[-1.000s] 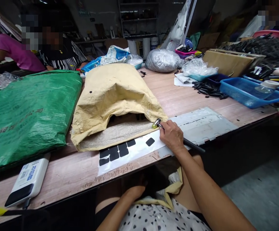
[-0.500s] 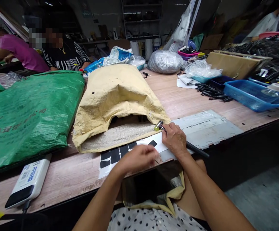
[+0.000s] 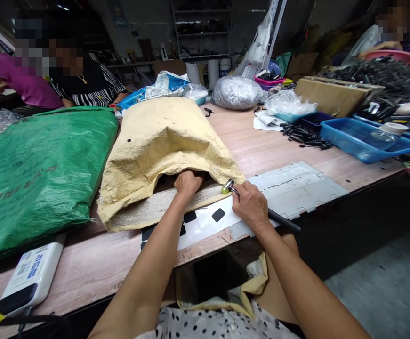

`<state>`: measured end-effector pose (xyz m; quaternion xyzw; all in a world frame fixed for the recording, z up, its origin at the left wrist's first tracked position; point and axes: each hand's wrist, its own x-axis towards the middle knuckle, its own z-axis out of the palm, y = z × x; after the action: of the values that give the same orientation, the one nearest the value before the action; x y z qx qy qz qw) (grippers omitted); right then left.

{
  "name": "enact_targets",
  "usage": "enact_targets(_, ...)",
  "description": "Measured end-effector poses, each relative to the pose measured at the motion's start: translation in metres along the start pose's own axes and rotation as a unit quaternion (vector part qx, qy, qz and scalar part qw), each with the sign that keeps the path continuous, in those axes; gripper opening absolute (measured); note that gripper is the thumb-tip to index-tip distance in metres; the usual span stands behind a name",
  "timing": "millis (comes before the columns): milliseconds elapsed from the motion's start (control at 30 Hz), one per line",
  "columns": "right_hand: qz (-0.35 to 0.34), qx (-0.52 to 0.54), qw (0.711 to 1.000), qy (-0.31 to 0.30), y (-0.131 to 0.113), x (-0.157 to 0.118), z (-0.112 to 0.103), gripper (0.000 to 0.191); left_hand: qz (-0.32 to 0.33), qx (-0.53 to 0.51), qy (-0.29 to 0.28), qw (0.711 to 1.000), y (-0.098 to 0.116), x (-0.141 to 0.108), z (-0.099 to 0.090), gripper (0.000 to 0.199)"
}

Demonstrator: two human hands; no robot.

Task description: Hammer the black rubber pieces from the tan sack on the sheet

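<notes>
My left hand (image 3: 188,182) reaches into the mouth of a yellow woven sack (image 3: 162,117) lying on the table; its fingers are hidden inside the opening. My right hand (image 3: 250,202) is closed around a small hammer (image 3: 278,219) with a metal head, a yellow-green face and a black grip. The hammer's head rests by the sack's right front corner. Under and beside my left forearm lies a white sheet (image 3: 202,227) with black rounded-square stickers (image 3: 218,215). A grey plate (image 3: 296,181) lies to the right of my right hand.
A green sack (image 3: 42,165) and a white device with a cable (image 3: 31,275) are on the left. On the right stand a blue basket (image 3: 353,141) and a pile of black parts (image 3: 305,136). Another open sack (image 3: 257,282) hangs at my lap. Co-workers sit across the table.
My left hand has moved from above the sticker sheet forward into the sack's mouth. My right hand keeps hold of the hammer in about the same place. The view has shifted slightly.
</notes>
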<state>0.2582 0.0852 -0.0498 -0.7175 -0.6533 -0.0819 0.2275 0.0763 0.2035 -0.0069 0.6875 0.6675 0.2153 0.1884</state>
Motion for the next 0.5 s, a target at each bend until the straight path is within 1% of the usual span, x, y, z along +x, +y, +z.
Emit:
enact_targets(67, -0.002, -0.002, 1.000, 0.002, 0.000, 0.000, 0.000, 0.020, -0.009, 0.016, -0.009, 1.000, -0.007, -0.013, -0.011, 0.020)
enact_targets(100, -0.003, -0.003, 1.000, 0.004, 0.000, -0.001, 0.000, 0.020, 0.001, 0.020, -0.015, 1.000, -0.011, -0.023, -0.018, 0.018)
enact_targets(133, -0.004, -0.003, 1.000, 0.006, 0.000, -0.001, 0.000, 0.020, 0.027, 0.020, -0.023, 0.999, -0.016, -0.033, -0.024, 0.017)
enact_targets(233, -0.006, -0.004, 1.000, 0.011, 0.001, -0.001, 0.001, 0.020, 0.149, -0.006, -0.049, 0.988, -0.032, -0.070, -0.033, 0.013)
enact_targets(267, -0.006, -0.004, 1.000, 0.012, 0.001, -0.001, 0.001, 0.020, 0.182, -0.020, -0.057, 0.982, -0.037, -0.082, -0.033, 0.012)
enact_targets(300, -0.005, -0.004, 1.000, 0.013, 0.001, -0.001, 0.001, 0.020, 0.202, -0.033, -0.064, 0.977, -0.042, -0.092, -0.032, 0.011)
enact_targets(367, -0.004, -0.004, 1.000, 0.014, 0.001, -0.002, 0.002, 0.020, 0.221, -0.054, -0.071, 0.971, -0.051, -0.106, -0.025, 0.008)
enact_targets(433, -0.001, 0.003, 1.000, 0.019, 0.001, -0.003, 0.002, 0.021, 0.230, -0.073, -0.063, 0.968, -0.058, -0.113, -0.017, 0.008)
enact_targets(500, 0.003, 0.013, 1.000, 0.025, 0.002, -0.003, 0.002, 0.022, 0.236, -0.094, -0.054, 0.966, -0.063, -0.113, -0.011, 0.011)
